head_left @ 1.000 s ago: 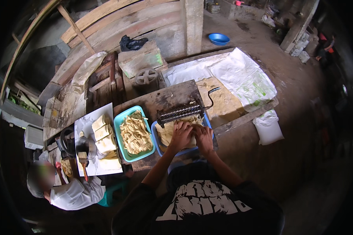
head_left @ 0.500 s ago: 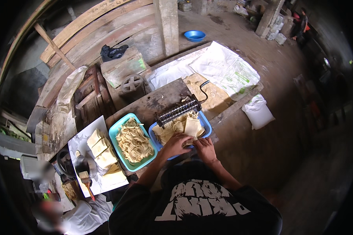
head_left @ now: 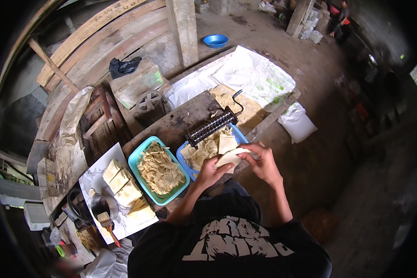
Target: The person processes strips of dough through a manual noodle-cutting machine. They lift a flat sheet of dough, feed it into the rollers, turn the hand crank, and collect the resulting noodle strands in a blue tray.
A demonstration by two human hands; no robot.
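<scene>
My left hand (head_left: 210,172) and my right hand (head_left: 263,162) both grip a pale, flat dough sheet (head_left: 228,159) over the front of a blue tray (head_left: 181,164), fingers curled on its two ends. The blue tray holds more flat dough pieces (head_left: 205,151). A black metal crank roller (head_left: 211,127) rests across the tray's back part. To the left, a turquoise tray (head_left: 136,152) holds a heap of cut dough strips (head_left: 161,171). A white board (head_left: 97,174) carries stacked dough sheets (head_left: 123,182), a dark pan (head_left: 100,204) and a brush (head_left: 106,220).
A bed lined with white sheets (head_left: 259,76) lies behind the roller, with a white sack (head_left: 297,127) beside it. A metal wheel (head_left: 148,101), a blue basin (head_left: 215,41) and a concrete post (head_left: 182,34) stand farther back. A co-worker (head_left: 107,263) is at lower left; another person (head_left: 342,18) is far right.
My hands have come away from deeper in the blue tray toward me and apart, and a dough sheet now shows between them, lifted. The whole view has shifted slightly.
</scene>
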